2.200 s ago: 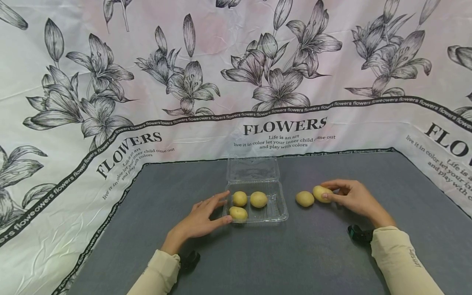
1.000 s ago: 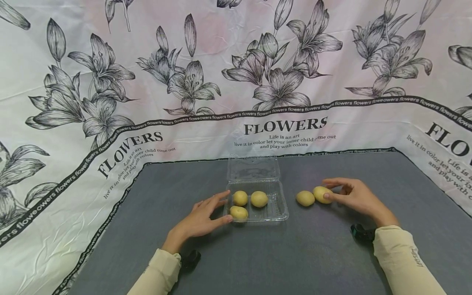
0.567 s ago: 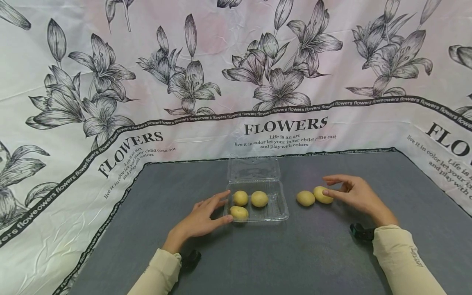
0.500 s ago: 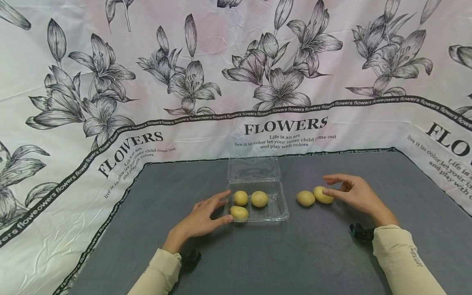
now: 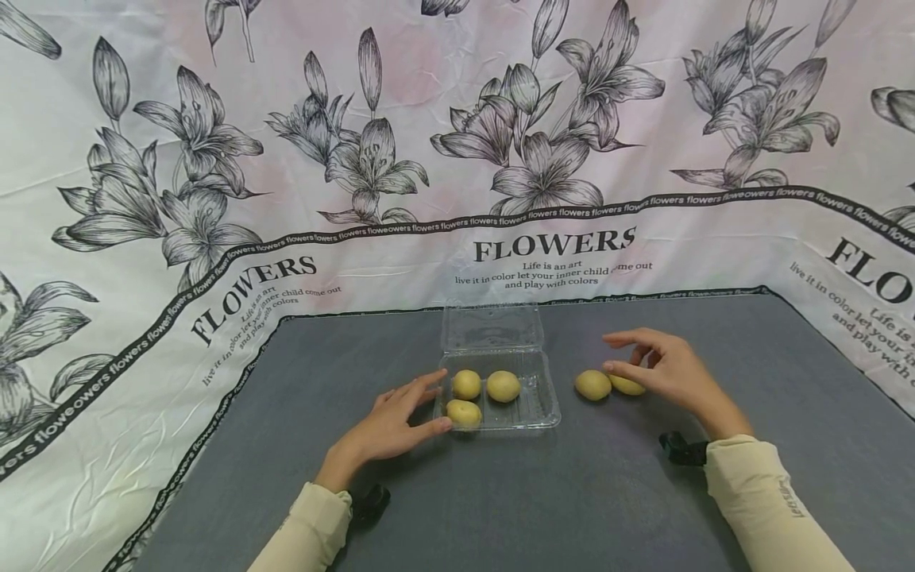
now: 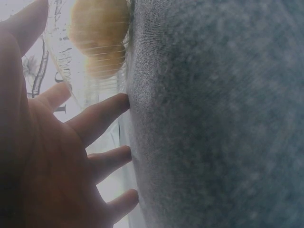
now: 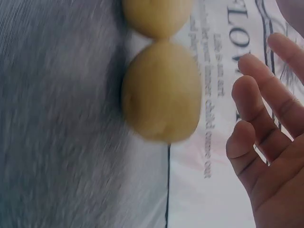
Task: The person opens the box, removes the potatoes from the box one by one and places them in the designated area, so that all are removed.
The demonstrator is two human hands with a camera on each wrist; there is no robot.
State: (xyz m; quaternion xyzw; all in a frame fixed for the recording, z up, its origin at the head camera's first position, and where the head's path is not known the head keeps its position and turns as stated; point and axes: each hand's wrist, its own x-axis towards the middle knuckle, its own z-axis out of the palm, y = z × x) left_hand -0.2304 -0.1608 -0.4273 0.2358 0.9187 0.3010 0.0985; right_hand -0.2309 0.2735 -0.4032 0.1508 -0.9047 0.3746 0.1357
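Note:
A clear plastic clamshell box (image 5: 534, 401) holds three potatoes in its left and middle part: one potato (image 5: 467, 384) at the back left, another potato (image 5: 503, 387) beside it and a third potato (image 5: 464, 413) in front. My left hand (image 5: 389, 425) has its fingers spread at the box's left side, thumb and forefinger at its rim. To the right of the box lie a potato (image 5: 592, 385) and, close against it, a second potato (image 5: 629, 386). Over that second one hovers my right hand (image 5: 665, 367), holding nothing, its fingers loosely bent and apart from it (image 7: 273, 128).
The box's transparent lid (image 5: 492, 327) stands raised at the back. A grey cloth-covered tabletop (image 5: 529, 500) lies under everything. Behind and to both sides hangs a white curtain (image 5: 400, 262) printed with flowers and lettering.
My right hand has let go of the right-hand potato, lifted a little and shifted left above it. The left hand and the box have stayed in place.

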